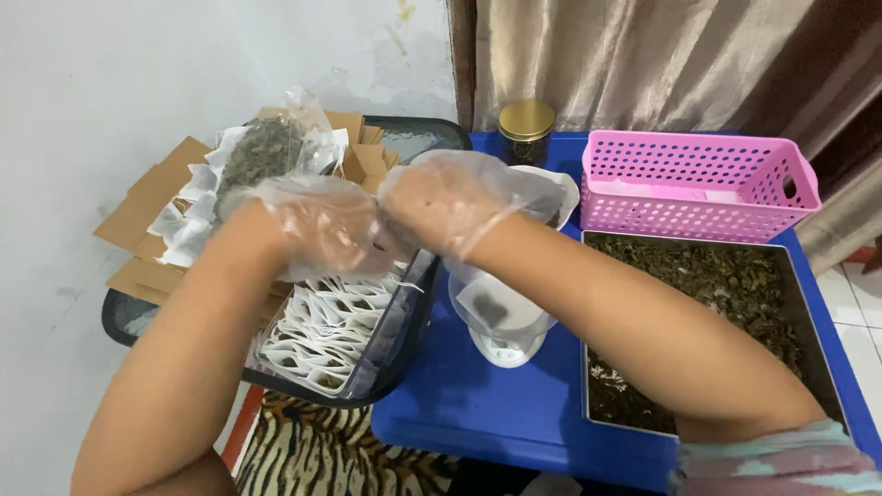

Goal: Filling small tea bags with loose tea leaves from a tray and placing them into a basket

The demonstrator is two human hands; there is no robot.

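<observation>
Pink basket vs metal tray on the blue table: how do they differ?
The pink basket is plastic with perforated walls; the metal tray has solid walls. The pink basket looks nearly empty, while the metal tray is filled with dark dried leaves. Both are rectangular and sit on the blue table.

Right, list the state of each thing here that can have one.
left hand: gloved, fingers closed over the filter bags.
right hand: gloved, meeting the left.
jar: upright, gold lid on.
pink basket: upright, nearly empty.
metal tray: holds dried leaves.
filter bags: filled, packed in rows.
</observation>
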